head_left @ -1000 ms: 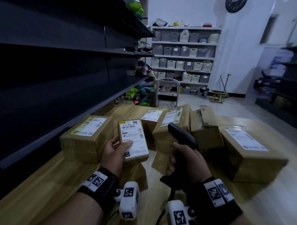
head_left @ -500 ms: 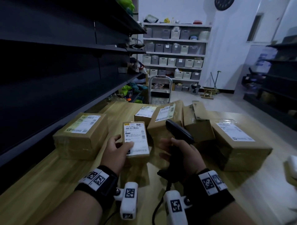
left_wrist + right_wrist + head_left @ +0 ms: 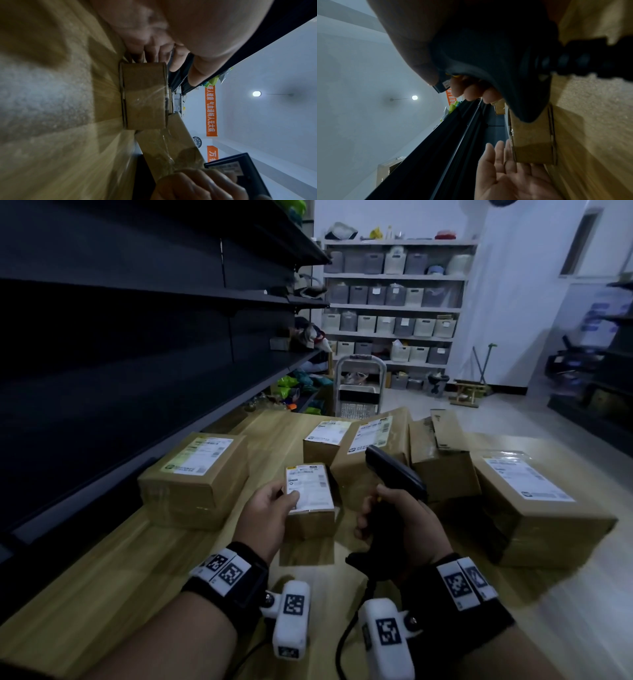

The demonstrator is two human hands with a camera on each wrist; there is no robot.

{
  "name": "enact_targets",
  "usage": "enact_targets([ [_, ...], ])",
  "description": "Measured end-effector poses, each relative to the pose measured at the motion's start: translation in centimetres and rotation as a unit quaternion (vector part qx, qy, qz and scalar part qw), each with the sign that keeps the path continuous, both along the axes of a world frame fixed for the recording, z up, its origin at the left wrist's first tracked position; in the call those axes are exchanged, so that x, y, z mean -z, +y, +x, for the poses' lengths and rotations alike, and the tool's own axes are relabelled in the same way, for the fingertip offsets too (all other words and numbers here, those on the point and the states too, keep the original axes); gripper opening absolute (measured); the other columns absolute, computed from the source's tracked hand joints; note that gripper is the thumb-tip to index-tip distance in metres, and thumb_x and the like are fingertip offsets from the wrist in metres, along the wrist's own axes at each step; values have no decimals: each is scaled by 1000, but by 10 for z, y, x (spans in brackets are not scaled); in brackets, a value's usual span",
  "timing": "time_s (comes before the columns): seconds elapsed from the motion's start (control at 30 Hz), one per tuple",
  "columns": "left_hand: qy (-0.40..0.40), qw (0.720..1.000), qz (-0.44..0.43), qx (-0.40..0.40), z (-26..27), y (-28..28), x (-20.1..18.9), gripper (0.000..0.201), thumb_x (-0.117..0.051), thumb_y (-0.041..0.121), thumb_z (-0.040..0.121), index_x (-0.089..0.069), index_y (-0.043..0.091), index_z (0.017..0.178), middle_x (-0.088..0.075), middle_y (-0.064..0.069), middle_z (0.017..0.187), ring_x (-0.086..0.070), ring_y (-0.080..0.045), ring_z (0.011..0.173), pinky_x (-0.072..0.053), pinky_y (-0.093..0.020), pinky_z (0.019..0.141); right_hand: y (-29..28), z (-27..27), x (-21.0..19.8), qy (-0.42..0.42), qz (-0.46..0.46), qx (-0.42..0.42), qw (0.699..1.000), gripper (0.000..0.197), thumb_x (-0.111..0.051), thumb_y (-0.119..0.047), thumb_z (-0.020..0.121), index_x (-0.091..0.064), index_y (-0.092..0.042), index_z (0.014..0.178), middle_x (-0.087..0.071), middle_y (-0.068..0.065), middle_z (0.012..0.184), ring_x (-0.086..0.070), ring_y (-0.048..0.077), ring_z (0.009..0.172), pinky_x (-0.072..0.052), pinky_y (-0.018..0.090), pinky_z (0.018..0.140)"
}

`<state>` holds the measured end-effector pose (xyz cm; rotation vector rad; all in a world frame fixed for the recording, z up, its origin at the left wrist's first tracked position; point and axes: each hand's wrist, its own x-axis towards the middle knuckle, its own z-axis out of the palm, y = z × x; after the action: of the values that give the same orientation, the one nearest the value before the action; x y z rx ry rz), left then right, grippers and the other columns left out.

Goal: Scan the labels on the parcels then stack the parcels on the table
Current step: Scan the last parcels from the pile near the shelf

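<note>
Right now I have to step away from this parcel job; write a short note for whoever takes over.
Left hand: holds the small parcel, thumb on its label; the parcel sits on or just above the table, I cannot tell which.
Right hand: grips the black scanner, its head toward the parcels behind.
Other parcels: one to the left, a group at the back, a large one on the right.
Done: nothing is stacked yet; which labels are scanned does not show.
Left: scan the labels, then stack all the parcels on the table.
</note>
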<state>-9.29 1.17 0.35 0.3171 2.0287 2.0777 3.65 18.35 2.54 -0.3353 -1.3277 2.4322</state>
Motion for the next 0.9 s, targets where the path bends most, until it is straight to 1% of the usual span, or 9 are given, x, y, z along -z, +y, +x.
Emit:
enact_targets([
  [0.1,18,999,4,-41,8,-4,-6,36,-68,18,105,-67,25,140,-73,4,136,-71,-14,121,-58,-34,98,-5,-1,-1,23,-20,-6,1000,27,-77,-27,79,-66,-6,91,-57,13,73,-58,29,61,-51,41,57],
  [0.2,77,994,-6,-75,19,-11,-20,37,-68,20,105,-64,29,140,-63,9,146,-61,-8,132,-52,-21,88,-8,-1,-1,23,-33,-23,999,28,-80,-27,77,-66,-7,91,-53,11,68,-54,27,58,-49,39,57],
  [0.3,156,982,-59,-88,20,-18,-44,33,-70,21,102,-64,33,131,-65,20,124,-64,21,97,-51,-5,71,-9,1,0,33,-34,-42,998,37,-86,-28,70,-66,-6,92,-51,11,67,-53,27,55,-49,39,58],
  [0.33,183,973,-88,-107,14,-22,-56,32,-71,20,100,-65,34,128,-65,21,115,-63,20,83,-49,-3,64,-10,1,-1,35,-33,-45,998,38,-86,-29,70,-64,-5,91,-51,11,67,-53,27,55,-48,39,57],
  [0.4,199,957,-144,-155,-5,-32,-84,32,-73,22,95,-64,34,123,-67,16,116,-62,7,80,-49,-14,63,-10,0,0,34,-41,-39,998,34,-83,-27,75,-63,-5,91,-50,11,66,-52,27,53,-47,39,56],
  [0.57,101,906,-365,-190,-72,-68,-119,70,-67,41,80,-63,17,145,-64,-15,148,-65,-39,125,-55,-46,108,-10,-5,2,13,-57,-9,998,40,-83,-27,75,-66,-1,101,-48,14,67,-49,29,52,-45,41,54],
  [0.7,30,881,-445,-157,-102,-90,-110,67,-79,42,96,-61,-6,140,-67,-21,127,-67,-39,109,-55,-40,90,-13,-2,2,13,-63,-5,998,40,-84,-22,78,-63,-2,106,-51,16,68,-50,30,55,-46,42,54],
  [0.8,4,859,-496,-125,-108,-101,-100,82,-87,60,84,-65,-2,135,-71,-16,116,-68,-31,95,-52,-38,72,-13,-2,1,5,-61,0,998,33,-81,-19,88,-62,-2,109,-54,17,68,-51,30,56,-47,41,56],
  [0.9,4,861,-493,-127,-106,-106,-95,85,-92,65,75,-70,1,125,-74,-14,108,-69,-28,90,-51,-37,65,-16,-2,-1,-5,-56,-5,998,30,-80,-17,88,-64,-1,106,-53,16,68,-51,30,56,-47,41,55],
])
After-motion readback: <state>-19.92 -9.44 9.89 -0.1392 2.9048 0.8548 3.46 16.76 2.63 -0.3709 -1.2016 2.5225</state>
